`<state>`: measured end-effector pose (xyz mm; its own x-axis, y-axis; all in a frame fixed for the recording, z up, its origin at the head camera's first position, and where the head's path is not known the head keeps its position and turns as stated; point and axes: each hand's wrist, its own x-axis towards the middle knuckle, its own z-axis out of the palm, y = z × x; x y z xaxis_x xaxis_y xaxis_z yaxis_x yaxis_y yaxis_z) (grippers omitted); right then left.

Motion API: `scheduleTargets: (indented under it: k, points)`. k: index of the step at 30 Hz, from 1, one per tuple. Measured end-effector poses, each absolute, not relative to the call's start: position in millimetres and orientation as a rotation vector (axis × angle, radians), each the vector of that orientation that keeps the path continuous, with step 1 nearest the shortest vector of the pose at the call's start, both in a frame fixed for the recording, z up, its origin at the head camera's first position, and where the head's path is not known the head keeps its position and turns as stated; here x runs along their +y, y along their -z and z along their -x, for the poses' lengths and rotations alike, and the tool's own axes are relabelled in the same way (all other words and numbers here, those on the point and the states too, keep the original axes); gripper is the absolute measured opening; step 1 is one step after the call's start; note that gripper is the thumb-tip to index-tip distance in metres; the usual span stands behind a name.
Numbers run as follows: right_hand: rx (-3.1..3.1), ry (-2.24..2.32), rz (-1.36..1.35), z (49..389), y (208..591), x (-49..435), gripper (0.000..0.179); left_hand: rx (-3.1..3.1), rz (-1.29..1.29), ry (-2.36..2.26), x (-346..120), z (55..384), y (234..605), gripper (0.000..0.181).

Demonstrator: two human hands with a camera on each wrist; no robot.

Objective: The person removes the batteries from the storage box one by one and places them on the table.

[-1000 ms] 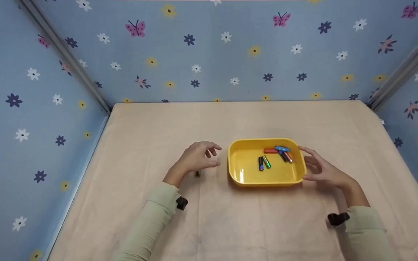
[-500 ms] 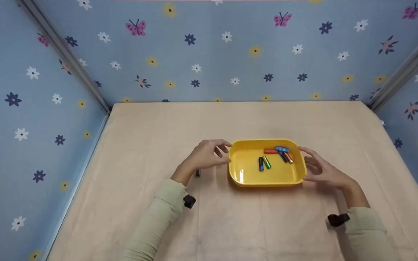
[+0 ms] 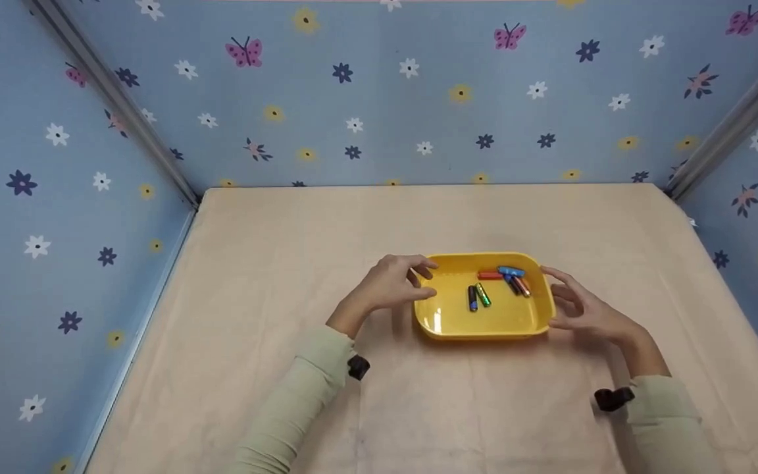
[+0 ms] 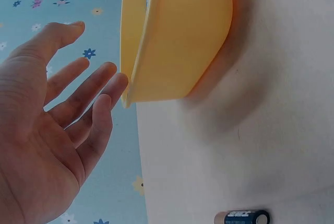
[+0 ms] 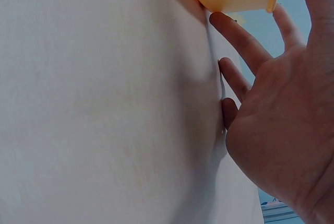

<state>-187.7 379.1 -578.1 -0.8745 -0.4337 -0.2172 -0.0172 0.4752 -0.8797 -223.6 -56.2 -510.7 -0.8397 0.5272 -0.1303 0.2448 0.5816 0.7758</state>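
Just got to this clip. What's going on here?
A person has both hands around a yellow tub on a cloth-covered table. The left hand reaches over the tub's left rim, holding nothing; the right hand is at the right side, fingers spread. Several batteries lie inside, two near the middle and the rest bunched toward the far right corner. The left wrist view also shows a loose battery on the table outside the tub.
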Motion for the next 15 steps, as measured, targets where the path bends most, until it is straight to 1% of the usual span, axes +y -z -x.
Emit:
scheduleTargets:
  k: [10,15]
  points:
    - [2.331,1.375,0.405,187.2,578.2,379.6,0.104,2.422,-0.658,-1.117,-40.4,227.1,510.2,0.054]
    - [2.321,1.383,0.411,187.3,578.1,379.1,0.103,2.375,-0.649,-1.085,-33.9,231.1,508.2,0.057]
